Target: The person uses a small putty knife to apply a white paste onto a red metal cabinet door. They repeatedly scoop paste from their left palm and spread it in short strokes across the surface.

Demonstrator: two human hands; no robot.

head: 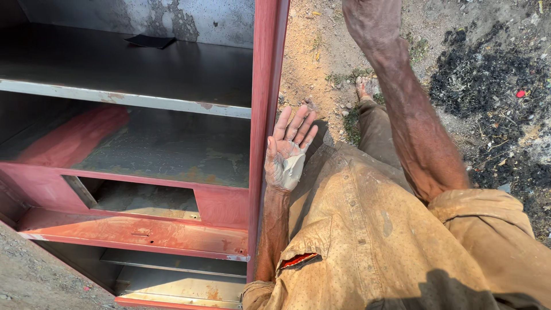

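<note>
while the left hand (288, 150) lies open — perhaps touching the red cabinet (265, 115).

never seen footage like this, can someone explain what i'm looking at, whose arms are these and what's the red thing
There is one picture, taken by a camera worn on a person's head and looking straight down, so you see their own tan shirt and arms. The left hand is open, palm up and smeared with grey paste, beside the red edge of a metal cabinet. It holds nothing. The right arm reaches up out of the picture, so that hand is not seen. The cabinet has grey shelves; a small dark flat piece lies on the upper one. It stands outdoors on bare dirt.
</note>
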